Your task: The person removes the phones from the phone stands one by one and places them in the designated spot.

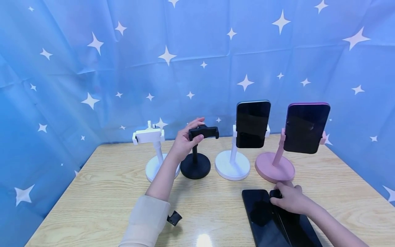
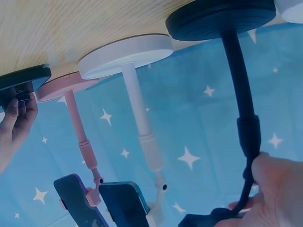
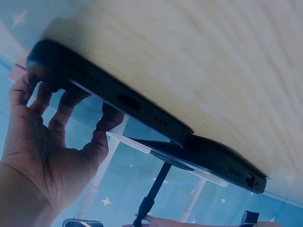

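Note:
In the head view my left hand (image 1: 188, 139) grips the clamp of the black phone stand (image 1: 195, 167), thumb in front and fingers behind its bar. This clamp holds no phone. At the right front, my right hand (image 1: 290, 198) bends over the far end of a black phone (image 1: 294, 226), thumb at one side and fingers toward the other. That phone lies flat, screen up. Beside it lies another black phone (image 1: 262, 216), the two edges close together. In the right wrist view, the curled fingers (image 3: 61, 111) meet the phone (image 3: 128, 101) near its surface.
A white stand (image 1: 233, 164) bears an upright phone (image 1: 253, 124). Right of it a pink stand (image 1: 274, 167) bears another phone (image 1: 306, 127). Far left is a white stand with a clamp (image 1: 149, 136). A small black piece (image 1: 174, 218) sits by my left sleeve. A starry blue curtain (image 1: 200, 79) hangs behind.

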`<state>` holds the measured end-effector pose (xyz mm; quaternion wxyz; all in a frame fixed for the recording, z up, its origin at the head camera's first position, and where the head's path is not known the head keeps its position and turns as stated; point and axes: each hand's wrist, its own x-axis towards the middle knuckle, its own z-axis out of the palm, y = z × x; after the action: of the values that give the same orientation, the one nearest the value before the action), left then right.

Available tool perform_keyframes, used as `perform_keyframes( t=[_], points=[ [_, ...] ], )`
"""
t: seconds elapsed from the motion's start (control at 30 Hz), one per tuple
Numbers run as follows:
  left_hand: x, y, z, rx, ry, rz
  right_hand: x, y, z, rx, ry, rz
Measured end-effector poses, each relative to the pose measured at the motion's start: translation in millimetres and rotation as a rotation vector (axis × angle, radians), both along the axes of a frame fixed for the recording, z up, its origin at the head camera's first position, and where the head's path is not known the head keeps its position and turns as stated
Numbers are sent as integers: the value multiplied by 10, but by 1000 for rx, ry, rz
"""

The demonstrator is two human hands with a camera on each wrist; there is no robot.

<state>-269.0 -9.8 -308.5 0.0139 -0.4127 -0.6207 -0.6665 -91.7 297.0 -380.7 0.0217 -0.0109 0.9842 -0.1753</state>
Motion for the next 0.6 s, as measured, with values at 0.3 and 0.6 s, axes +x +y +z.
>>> perform_keyframes(
  t=[0.3,0.6],
  points=[
    [-26,-13,-2,-10,-17,-12,16,-24,-2,-11,21,-7],
    [-2,-21,-3,-37,-16,16,3,-29,12,-10,0,-30]
  ],
)
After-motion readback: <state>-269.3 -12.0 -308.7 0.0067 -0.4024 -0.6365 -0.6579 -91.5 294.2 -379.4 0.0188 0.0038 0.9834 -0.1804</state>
